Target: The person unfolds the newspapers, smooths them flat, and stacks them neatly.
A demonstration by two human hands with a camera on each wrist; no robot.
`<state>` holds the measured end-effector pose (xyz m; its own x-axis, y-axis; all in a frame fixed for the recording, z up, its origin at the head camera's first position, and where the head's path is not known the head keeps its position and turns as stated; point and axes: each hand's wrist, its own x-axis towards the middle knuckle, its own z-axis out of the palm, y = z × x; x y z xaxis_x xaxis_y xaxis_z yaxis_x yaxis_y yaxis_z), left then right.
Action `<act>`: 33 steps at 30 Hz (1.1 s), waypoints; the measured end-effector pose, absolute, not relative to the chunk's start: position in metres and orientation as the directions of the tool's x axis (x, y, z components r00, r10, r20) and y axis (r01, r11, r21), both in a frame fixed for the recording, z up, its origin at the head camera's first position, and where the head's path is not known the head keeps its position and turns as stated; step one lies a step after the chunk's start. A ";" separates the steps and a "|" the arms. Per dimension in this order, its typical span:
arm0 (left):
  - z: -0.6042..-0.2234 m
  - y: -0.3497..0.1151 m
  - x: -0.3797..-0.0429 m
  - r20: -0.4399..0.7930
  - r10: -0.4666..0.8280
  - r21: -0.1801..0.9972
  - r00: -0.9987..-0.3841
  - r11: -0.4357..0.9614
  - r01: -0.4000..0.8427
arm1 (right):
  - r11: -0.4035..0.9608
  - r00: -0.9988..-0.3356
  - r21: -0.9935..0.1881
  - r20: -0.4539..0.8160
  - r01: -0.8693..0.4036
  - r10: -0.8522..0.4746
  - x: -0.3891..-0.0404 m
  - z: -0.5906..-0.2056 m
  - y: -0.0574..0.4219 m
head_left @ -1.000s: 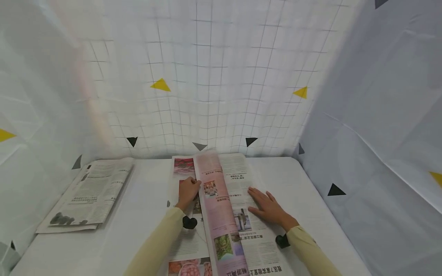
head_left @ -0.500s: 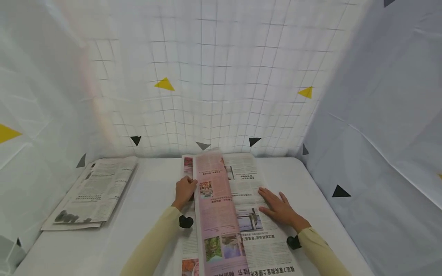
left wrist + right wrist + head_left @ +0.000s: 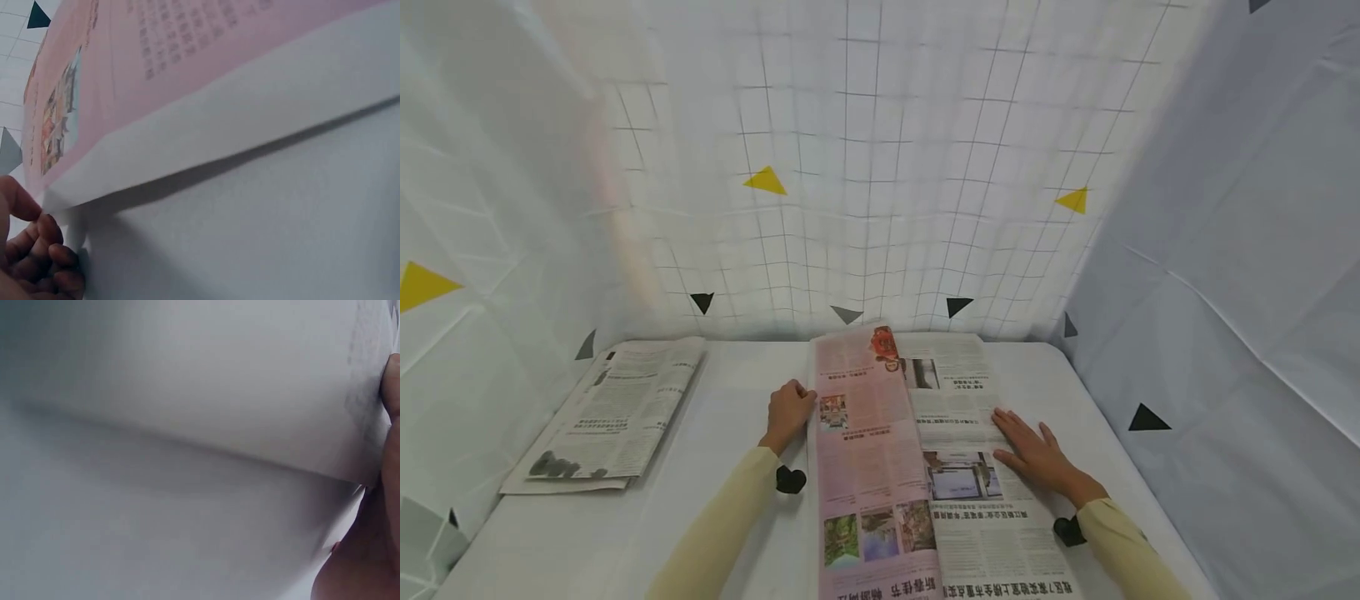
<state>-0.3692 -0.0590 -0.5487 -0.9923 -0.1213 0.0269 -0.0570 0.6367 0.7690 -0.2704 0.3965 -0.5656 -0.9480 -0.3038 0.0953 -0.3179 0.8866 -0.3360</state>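
A newspaper lies on the white table in front of me, its pink page [image 3: 872,458] turned over to the left and partly overlapping the black-and-white page [image 3: 962,408]. At the pink page's left edge, my left hand [image 3: 788,412] pinches the paper between thumb and finger; the left wrist view shows this grip on the white margin [image 3: 206,147]. My right hand [image 3: 1037,450] rests with fingers spread on the right part of the black-and-white page, near its outer edge. In the right wrist view, only part of that hand [image 3: 369,544] shows, beside a paper edge.
Another folded newspaper [image 3: 613,417] lies at the left side of the white table [image 3: 737,367]. White sheeting [image 3: 880,250] with grid lines and yellow and black triangles hangs behind the table, and plain sheeting closes both sides.
My left hand has drawn the pink page's edge leftward, uncovering more of its photos and hiding the page beneath. My right hand has shifted right along with the black-and-white page.
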 end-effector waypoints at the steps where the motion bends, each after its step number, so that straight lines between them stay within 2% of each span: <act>1: -0.549 -0.061 -0.369 0.026 -0.124 0.766 -0.992 0.640 -0.060 | 0.885 -0.946 -0.335 0.107 -0.323 -0.305 -0.269 -0.566 0.400; 5: -0.548 -0.068 -0.368 0.027 -0.132 0.755 -0.991 0.652 -0.066 | 0.887 -0.952 -0.345 0.107 -0.306 -0.287 -0.264 -0.566 0.414; 10: -0.543 -0.077 -0.368 0.009 -0.125 0.746 -0.992 0.662 -0.077 | 0.909 -0.971 -0.343 0.044 -0.235 -0.235 -0.258 -0.562 0.429; 17: -0.541 -0.096 -0.368 -0.006 -0.119 0.694 -0.993 0.715 -0.090 | 0.896 -0.969 -0.371 0.083 -0.246 -0.232 -0.255 -0.568 0.450; 21: -0.541 -0.108 -0.368 0.002 -0.140 0.655 -0.990 0.748 -0.105 | 0.889 -0.975 -0.406 0.032 -0.213 -0.219 -0.259 -0.570 0.458; 25: -0.544 -0.121 -0.368 0.026 -0.137 0.633 -0.990 0.769 -0.090 | 0.911 -0.986 -0.388 -0.036 -0.138 -0.165 -0.262 -0.568 0.468; 33: -0.542 -0.145 -0.365 0.064 -0.123 0.597 -0.990 0.800 -0.061 | 0.911 -0.992 -0.405 -0.063 -0.077 -0.112 -0.253 -0.562 0.481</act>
<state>-0.3648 -0.1450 -0.5421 -0.9903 -0.1230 0.0644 -0.0605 0.7999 0.5971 -0.2531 0.4808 -0.5624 -0.9917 -0.1119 -0.0626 -0.0772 0.9110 -0.4051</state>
